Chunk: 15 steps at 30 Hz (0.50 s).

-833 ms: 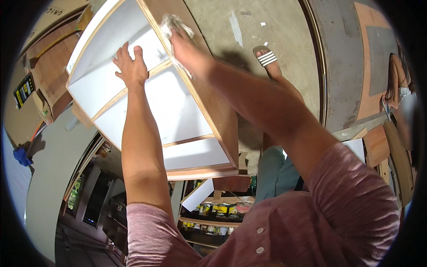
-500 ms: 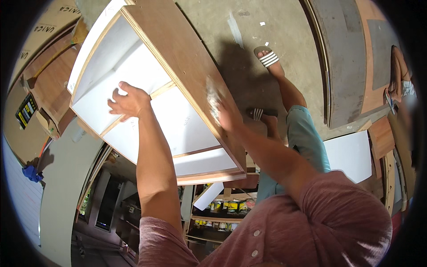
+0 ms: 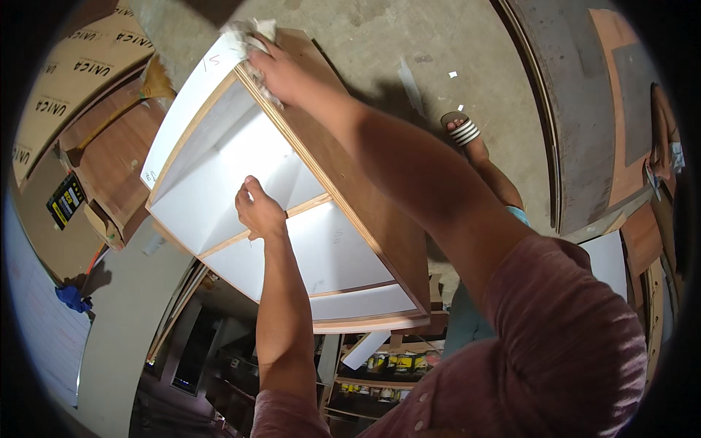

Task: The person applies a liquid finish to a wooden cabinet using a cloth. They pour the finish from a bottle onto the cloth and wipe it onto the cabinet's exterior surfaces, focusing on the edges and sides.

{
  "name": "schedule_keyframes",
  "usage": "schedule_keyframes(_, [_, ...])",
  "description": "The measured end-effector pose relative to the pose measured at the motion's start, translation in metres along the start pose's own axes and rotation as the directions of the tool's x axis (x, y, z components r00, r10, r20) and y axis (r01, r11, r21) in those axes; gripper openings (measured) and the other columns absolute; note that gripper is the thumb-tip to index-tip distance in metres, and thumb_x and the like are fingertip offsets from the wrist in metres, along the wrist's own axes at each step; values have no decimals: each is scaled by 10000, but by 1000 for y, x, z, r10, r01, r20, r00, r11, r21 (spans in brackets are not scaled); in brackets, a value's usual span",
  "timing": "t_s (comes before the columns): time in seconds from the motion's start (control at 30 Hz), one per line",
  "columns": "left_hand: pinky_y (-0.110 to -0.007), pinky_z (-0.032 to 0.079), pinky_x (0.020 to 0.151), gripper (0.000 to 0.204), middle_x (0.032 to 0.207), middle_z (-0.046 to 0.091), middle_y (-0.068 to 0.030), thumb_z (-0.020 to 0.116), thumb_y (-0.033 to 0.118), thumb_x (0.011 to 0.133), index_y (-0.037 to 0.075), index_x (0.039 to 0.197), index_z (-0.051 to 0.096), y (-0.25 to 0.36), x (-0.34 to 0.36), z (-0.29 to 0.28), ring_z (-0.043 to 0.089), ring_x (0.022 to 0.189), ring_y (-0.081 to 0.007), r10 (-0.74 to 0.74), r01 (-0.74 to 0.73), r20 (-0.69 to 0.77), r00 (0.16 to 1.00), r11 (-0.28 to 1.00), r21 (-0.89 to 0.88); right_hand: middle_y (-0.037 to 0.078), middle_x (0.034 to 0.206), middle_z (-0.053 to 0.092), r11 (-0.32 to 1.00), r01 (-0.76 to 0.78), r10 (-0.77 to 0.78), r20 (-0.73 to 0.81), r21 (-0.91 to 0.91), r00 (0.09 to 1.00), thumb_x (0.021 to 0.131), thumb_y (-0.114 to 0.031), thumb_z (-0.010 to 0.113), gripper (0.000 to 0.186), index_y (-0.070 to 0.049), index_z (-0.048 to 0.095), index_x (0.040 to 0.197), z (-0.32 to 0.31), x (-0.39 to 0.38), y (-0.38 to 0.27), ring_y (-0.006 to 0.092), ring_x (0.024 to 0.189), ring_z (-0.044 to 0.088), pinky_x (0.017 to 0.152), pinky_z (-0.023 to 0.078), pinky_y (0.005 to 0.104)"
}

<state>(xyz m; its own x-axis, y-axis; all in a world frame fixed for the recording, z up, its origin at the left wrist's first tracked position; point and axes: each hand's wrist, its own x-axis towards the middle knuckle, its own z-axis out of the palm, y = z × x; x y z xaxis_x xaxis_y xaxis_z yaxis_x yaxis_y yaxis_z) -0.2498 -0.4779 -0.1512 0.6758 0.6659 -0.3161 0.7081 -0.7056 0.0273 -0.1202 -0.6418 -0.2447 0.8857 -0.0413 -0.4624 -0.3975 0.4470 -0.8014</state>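
One right hand [image 3: 281,73] clasping cloth [image 3: 241,42] against cabinet [image 3: 365,208], apparently wiping; left hand [image 3: 261,213], loosely half-curled; next stroke wants even pressure.

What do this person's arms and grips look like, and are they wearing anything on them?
The left grip and right grip are ordinary human hands, with no gloves or wristbands visible. The forearms are bare, below short, dusky maroon shirt sleeves.

Marked concrete floor [image 3: 365,40]; grey panel [image 3: 573,117] right; printed cardboard [image 3: 80,55] upper left; shelf [image 3: 369,382] with cans [image 3: 404,363].
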Motion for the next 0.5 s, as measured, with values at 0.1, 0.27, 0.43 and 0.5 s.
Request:
schedule_keyframes(0.1, [-709, 105, 1042, 606, 1437, 441, -62, 356, 551, 929, 100, 1278, 565, -4, 1, -1, 377, 1320, -315, -13, 13, 2, 1000, 1000, 16, 124, 1350, 514, 939, -39, 47, -18, 341, 999, 1025, -245, 363, 473, -18, 355, 1441, -21, -81, 89, 204, 1204, 485, 1038, 347, 303])
schedule_keyframes(0.27, [-675, 134, 1040, 548, 1423, 448, -48, 369, 534, 930, 118, 1210, 590, -8, 9, 10, 372, 1308, -307, 47, -48, -37, 998, 999, -17, 162, 1424, 418, 1000, -10, 12, -88, 19, 996, 989, -204, 393, 488, -9, 346, 1434, -35, -107, 105, 234, 1260, 445, 1047, 354, 340])
schedule_keyframes(0.43, [-617, 176, 1041, 493, 1366, 492, -15, 384, 504, 936, 139, 1190, 596, -17, 6, 2, 413, 1264, -276, 43, -44, -27, 999, 998, -46, 157, 1351, 491, 949, 293, -293, 16, -118, 956, 977, -249, 443, 474, -4, 422, 1383, -5, 9, 43, 237, 1034, 572, 913, 458, 359])
schedule_keyframes(0.5, [-602, 190, 1036, 473, 1344, 505, -23, 394, 491, 938, 141, 1181, 601, -18, 8, 7, 422, 1254, -268, 87, -90, -50, 995, 994, -62, 148, 1260, 567, 963, -112, 101, 58, 246, 993, 982, -252, 444, 458, 16, 451, 1353, -26, 56, 82, 220, 943, 588, 857, 472, 348])
